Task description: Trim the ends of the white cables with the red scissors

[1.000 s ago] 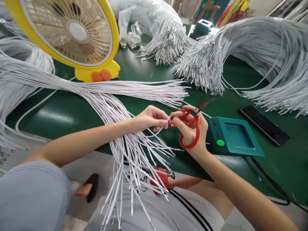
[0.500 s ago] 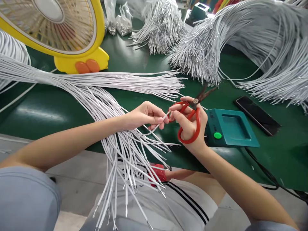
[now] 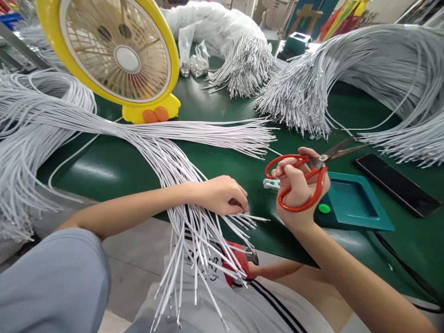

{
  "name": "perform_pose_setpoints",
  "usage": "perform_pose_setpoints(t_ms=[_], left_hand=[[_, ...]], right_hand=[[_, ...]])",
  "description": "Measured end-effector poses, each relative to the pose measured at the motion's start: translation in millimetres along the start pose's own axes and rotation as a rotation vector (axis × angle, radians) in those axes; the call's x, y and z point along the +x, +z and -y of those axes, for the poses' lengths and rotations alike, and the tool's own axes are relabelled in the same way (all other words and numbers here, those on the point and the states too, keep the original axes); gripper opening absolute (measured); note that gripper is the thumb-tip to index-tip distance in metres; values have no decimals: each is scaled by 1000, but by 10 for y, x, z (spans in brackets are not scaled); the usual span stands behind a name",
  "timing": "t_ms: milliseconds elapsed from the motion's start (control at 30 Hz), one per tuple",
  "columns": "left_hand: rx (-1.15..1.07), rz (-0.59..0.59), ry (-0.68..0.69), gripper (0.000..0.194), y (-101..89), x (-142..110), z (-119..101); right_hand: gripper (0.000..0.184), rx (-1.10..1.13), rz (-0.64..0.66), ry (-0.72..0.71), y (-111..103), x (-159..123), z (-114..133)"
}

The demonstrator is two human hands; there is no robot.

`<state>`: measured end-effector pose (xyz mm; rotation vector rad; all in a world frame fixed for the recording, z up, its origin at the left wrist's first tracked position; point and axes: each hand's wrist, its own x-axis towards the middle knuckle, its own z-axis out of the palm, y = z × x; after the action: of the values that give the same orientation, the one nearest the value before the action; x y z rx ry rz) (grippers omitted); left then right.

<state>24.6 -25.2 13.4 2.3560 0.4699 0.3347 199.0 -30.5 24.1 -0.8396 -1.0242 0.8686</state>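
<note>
My left hand (image 3: 224,195) is closed, its fingertips pinched down on a white wire at the edge of the loose wire bundle (image 3: 163,159); the fingertips are partly hidden. These wires fan out over the table edge and hang above my lap, with bare metal-coloured ends. In my right hand (image 3: 300,189) is a pair of scissors (image 3: 323,159) with red handles and dark blades, held pointing right with the blades slightly apart. Just left of that hand shows a small clear piece (image 3: 271,184). A second part of the bundle (image 3: 222,134) lies straight across the table.
A yellow fan (image 3: 166,108) stands back left. Thick coils of grey-white wire (image 3: 374,51) and small bags of metal parts (image 3: 200,62) sit behind. On the right are a teal device (image 3: 357,199) with a green button and a black phone (image 3: 395,185). A red object (image 3: 236,263) shows below the table edge.
My left hand has dropped from the wire end held up near the scissors down to the bundle. My right hand has drawn away to the right with the scissors. The camera view has shifted too.
</note>
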Motion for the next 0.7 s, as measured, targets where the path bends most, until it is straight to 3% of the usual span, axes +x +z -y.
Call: perform_pose_setpoints(t_ms=[133,167,233,333,367,500,700], left_hand=[[-209,176,40,16,-77,15,-5],[-153,139,39,16,-114,15,17],[108,-70,-59,18,-213,8,114],[557,-460,-380,25,-386,-26,370],[648,-530,-472,27,-434,-40,462],[800,-538,-639,26,-525,-73,689],[790,-663,-723,24,-515,-39,597]], right_hand=[[32,-15,6,4,-1,-17,-18],[31,-19,0,-3,-3,-16,-15],[32,-20,-8,-17,-5,-14,-4],[32,-14,5,-16,-4,-17,12],[32,-16,8,-12,-3,-19,15],[33,-11,4,-7,3,-23,19],[31,23,-6,-30,-3,-10,28]])
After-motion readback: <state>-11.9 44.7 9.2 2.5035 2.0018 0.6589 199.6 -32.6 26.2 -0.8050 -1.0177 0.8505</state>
